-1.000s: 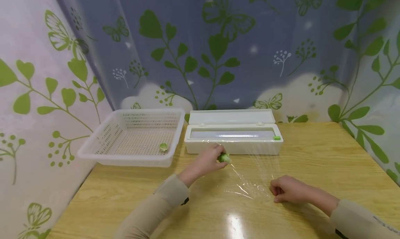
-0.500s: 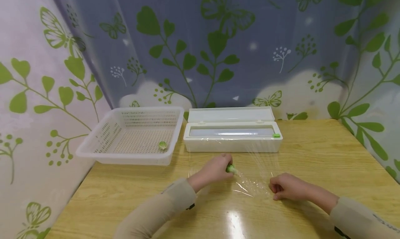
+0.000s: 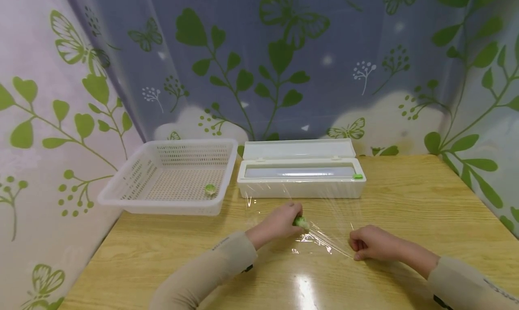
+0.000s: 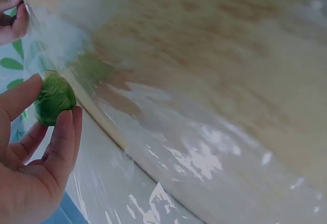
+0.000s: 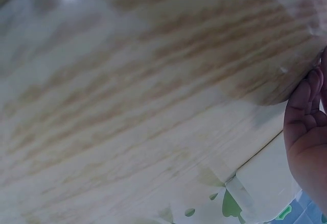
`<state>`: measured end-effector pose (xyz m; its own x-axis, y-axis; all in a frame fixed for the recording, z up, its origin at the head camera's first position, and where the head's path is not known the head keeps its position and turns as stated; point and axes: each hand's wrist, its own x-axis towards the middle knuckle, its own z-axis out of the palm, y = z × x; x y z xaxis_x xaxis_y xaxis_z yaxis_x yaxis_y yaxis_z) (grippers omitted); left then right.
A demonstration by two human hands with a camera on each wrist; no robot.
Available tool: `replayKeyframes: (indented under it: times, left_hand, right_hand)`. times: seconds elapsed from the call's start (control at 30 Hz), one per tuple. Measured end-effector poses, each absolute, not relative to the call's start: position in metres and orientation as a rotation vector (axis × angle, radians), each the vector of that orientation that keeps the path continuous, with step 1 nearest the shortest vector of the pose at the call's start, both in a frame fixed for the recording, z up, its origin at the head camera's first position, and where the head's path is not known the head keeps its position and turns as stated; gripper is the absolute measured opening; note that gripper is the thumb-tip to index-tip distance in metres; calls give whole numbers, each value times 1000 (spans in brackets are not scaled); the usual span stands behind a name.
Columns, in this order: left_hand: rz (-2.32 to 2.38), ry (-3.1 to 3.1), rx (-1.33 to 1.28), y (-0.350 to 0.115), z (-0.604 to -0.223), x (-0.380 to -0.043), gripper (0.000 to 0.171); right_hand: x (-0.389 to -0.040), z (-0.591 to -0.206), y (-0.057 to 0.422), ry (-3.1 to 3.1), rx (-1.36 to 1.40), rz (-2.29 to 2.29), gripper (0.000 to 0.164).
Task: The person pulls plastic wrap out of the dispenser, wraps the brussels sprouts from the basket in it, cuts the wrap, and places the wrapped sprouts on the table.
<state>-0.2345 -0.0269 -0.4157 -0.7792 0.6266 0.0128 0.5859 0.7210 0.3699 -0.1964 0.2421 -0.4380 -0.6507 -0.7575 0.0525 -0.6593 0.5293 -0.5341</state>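
Note:
My left hand pinches a green Brussels sprout between thumb and fingertips, low over the table. In the left wrist view the sprout lies right at the clear film. Clear plastic wrap runs forward from a white cling film dispenser and spreads between both hands. Its near right corner is pinched by my right hand, whose fingers are curled in. Bright creases stretch from the sprout to that hand. The dispenser's lid stands raised, showing the roll inside.
A white perforated basket sits left of the dispenser, with another Brussels sprout inside. A small green slider is at the dispenser's right end. The wooden table meets a leaf-printed curtain at the back.
My left hand has come nearer and slightly right with the sprout, away from the dispenser. The wrap's creases have drawn into lines toward my right hand, which has stayed almost still.

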Motion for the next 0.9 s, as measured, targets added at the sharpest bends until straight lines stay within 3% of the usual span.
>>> replayKeyframes:
  times: [0.4,0.9]
  left_hand:
    - [462,2845,1027,-27,-423,-237,28]
    - [763,2697,871,-35,-422,-242,21]
  right_hand:
    - [-196,-438,242,2589,-1196,-783,25]
    - [-194,-439,245,2574,-1230,-829,22]
